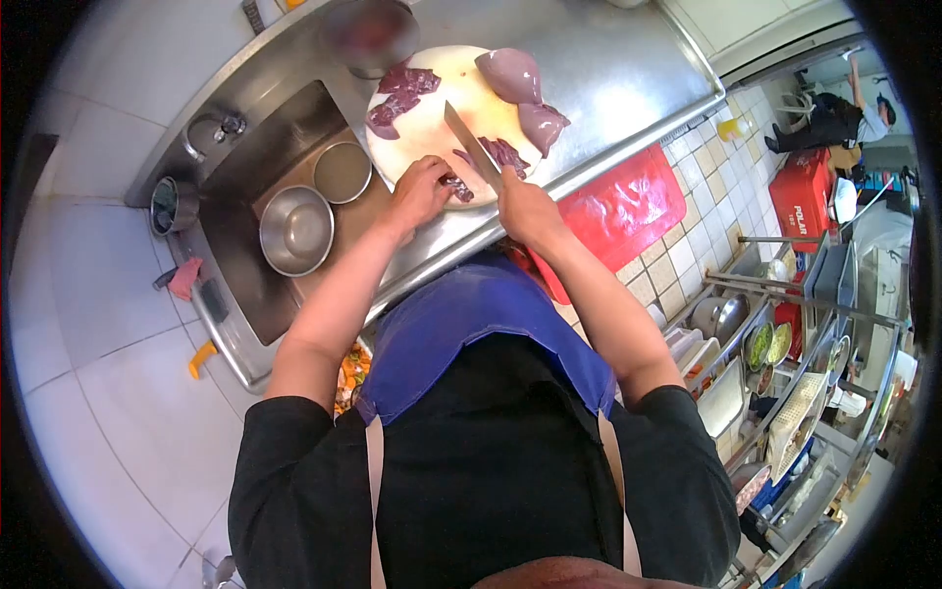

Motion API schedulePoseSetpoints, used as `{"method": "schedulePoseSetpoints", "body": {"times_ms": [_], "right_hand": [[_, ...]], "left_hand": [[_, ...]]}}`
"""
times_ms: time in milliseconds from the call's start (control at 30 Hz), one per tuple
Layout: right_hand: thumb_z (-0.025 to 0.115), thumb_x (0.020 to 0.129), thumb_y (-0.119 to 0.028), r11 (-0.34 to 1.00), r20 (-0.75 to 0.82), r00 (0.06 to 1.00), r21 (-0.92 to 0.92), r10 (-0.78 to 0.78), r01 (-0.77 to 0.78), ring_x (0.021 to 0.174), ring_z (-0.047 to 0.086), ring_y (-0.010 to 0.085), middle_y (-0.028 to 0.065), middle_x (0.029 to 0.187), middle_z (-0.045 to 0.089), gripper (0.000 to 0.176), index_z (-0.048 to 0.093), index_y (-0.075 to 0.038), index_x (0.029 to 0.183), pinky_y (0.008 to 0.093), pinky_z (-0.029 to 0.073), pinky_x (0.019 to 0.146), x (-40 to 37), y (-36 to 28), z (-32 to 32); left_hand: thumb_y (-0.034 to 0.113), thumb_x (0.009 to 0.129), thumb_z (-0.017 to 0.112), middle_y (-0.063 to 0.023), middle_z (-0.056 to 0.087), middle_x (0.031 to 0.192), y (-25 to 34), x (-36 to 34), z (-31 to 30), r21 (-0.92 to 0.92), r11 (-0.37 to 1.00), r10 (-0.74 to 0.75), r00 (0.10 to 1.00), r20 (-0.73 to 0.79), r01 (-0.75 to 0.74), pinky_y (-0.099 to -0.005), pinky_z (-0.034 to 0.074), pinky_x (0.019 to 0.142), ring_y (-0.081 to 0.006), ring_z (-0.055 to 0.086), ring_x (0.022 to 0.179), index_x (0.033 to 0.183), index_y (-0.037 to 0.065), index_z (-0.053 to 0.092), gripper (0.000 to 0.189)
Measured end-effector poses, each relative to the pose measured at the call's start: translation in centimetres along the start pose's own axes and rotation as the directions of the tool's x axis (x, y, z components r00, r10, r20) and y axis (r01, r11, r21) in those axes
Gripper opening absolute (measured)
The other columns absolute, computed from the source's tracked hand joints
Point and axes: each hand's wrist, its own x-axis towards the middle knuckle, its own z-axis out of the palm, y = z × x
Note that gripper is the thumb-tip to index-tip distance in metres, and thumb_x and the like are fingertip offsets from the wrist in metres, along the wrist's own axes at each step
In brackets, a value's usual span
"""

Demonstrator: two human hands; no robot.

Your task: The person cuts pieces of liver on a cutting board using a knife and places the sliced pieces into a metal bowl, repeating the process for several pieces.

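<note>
My right hand [527, 208] is wrapped round the handle of a kitchen knife [469, 139], its blade lying across a round white cutting board [422, 147]. To the left of the blade, my left hand [422, 191] has its fingers curled onto a dark red piece of meat [457, 187] near the board's front edge. Cut dark meat [505, 154] lies just right of the knife. More cut slices [402, 98] rest at the board's upper left. Two smooth, glossy purplish pieces of meat [510, 76] sit along its right side.
A metal bowl [371, 34] with blurred reddish contents stands behind the board. Left is a steel sink [324, 108] holding a metal bowl [296, 231] and a round pan [342, 173]. A red plastic sheet [628, 211], shelving [785, 344] and another person [834, 118] are at right.
</note>
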Motion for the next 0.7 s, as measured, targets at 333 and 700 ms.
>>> {"method": "schedulePoseSetpoints", "body": {"times_ms": [333, 700], "right_hand": [[0.049, 0.104, -0.013, 0.992, 0.083, 0.995, 0.121, -0.052, 0.042, 0.083, 0.068, 0.0557, 0.0353, 0.083, 0.068, 0.021, 0.046, 0.003, 0.116, 0.0664, 0.05, 0.078, -6.9, -0.3, -0.1], [0.052, 0.105, -0.017, 0.975, -0.03, 0.999, 0.219, -0.016, 0.023, 0.084, 0.067, 0.0571, 0.0378, 0.083, 0.067, 0.026, 0.046, 0.004, 0.119, 0.066, 0.052, 0.077, -2.2, -1.3, 3.4]], "left_hand": [[0.01, 0.088, 0.073, -0.0159, 0.068, 0.113, -0.7, 0.6, -1.3, 0.092, 0.993, 0.068, 0.992, 0.109, -0.078, -0.0461, 0.054, 0.098, -0.0382, 0.064, 0.111, 0.113, 0.004, 0.073, 0.026], [0.012, 0.086, 0.075, -0.0159, 0.067, 0.112, -0.7, 1.2, -1.8, 0.11, 0.991, 0.052, 0.979, 0.196, -0.075, -0.0439, 0.053, 0.099, -0.0361, 0.064, 0.11, 0.11, 0.001, 0.074, 0.026]]}}
